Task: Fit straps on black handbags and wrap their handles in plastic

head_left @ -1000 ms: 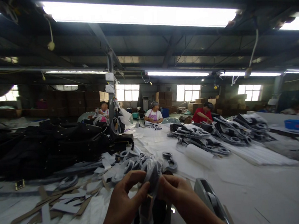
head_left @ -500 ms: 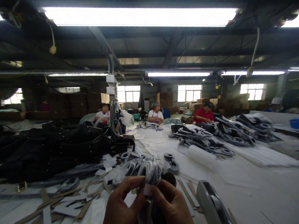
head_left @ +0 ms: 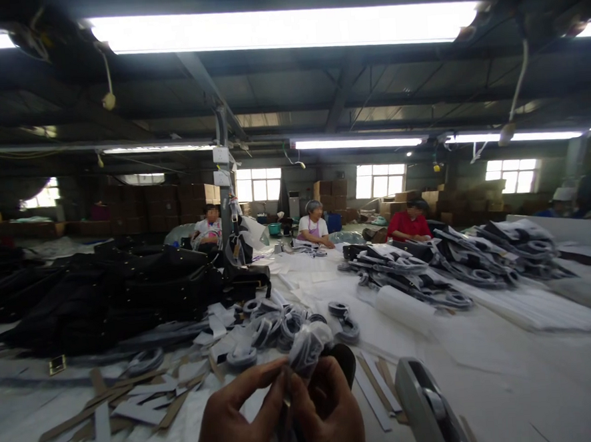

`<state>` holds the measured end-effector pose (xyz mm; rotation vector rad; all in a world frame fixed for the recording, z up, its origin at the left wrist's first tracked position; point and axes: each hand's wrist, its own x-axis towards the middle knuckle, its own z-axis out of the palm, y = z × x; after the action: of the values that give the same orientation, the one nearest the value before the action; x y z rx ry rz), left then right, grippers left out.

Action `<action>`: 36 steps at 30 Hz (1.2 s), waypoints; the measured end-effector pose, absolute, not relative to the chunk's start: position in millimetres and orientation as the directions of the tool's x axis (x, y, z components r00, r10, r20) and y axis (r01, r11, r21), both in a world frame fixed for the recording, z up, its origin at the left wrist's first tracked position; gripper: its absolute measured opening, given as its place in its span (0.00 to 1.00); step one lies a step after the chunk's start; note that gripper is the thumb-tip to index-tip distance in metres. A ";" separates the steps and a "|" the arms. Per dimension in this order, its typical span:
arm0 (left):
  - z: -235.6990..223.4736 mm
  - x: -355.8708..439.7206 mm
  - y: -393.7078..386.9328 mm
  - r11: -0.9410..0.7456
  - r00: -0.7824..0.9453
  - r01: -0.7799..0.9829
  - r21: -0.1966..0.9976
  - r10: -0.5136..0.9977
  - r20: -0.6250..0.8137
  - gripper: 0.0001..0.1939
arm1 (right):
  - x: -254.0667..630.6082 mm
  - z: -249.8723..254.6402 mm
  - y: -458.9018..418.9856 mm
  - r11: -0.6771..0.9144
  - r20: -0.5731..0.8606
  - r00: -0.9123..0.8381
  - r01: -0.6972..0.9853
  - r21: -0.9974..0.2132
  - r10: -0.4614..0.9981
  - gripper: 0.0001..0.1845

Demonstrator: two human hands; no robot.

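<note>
Both hands meet low in the middle of the head view, on a strap wrapped in clear plastic (head_left: 309,348). My left hand (head_left: 242,414) pinches the wrapping between thumb and forefinger from the left. From the right, my right hand (head_left: 330,409) grips it with curled fingers, the thumbs almost touching. The bunched, shiny end stands up above the fingertips, and a length hangs down between the palms. Just beyond lie several coiled grey straps (head_left: 284,325). A dark rounded thing (head_left: 345,363) shows partly behind my right hand.
A grey tape dispenser (head_left: 430,406) stands at right. Card strips (head_left: 121,405) lie scattered at left, before a heap of black bags (head_left: 164,282). Wrapped straps are piled (head_left: 403,271) near a white foam roll (head_left: 405,307). Several people sit across the table, one in red (head_left: 408,224).
The hands have drawn closer together, the right one moving left and its fingers curling in. The white tab seen at the fingertips is now hidden. The view has shifted slightly.
</note>
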<state>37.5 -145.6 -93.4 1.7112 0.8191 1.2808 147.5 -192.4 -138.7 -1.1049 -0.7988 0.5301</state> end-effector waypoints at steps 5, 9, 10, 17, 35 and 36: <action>-94.9 32.2 -138.6 -0.607 0.308 0.163 0.778 0.780 0.545 0.09 | 144.4 -144.3 -191.1 0.425 0.334 0.604 -0.009 -0.905 0.724 0.20; -96.8 32.6 -142.3 -0.687 0.260 0.280 0.670 0.726 0.636 0.13 | 139.1 -139.3 -190.6 0.469 0.312 0.608 -0.114 -0.876 0.730 0.19; -98.6 32.7 -143.4 -0.705 0.273 0.283 0.650 0.709 0.650 0.14 | 138.2 -138.2 -190.4 0.482 0.306 0.620 -0.135 -0.866 0.723 0.19; -126.0 33.8 -144.7 -0.928 0.504 0.360 0.093 0.277 0.818 0.30 | 144.3 -139.4 -190.9 0.506 0.260 0.739 -0.126 -0.853 0.621 0.18; -108.8 38.9 -150.4 -0.684 0.471 0.104 0.722 0.673 0.570 0.17 | 166.0 -122.6 -218.3 0.419 0.231 0.572 -0.220 -0.881 0.787 0.21; -103.4 39.8 -149.4 -0.586 0.485 0.053 0.809 0.723 0.492 0.17 | 168.2 -122.4 -218.3 0.421 0.242 0.551 -0.223 -0.879 0.798 0.19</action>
<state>39.8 -149.4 -103.4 1.9752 0.6404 1.1265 168.2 -218.3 -122.4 -0.9203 -0.7346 0.7171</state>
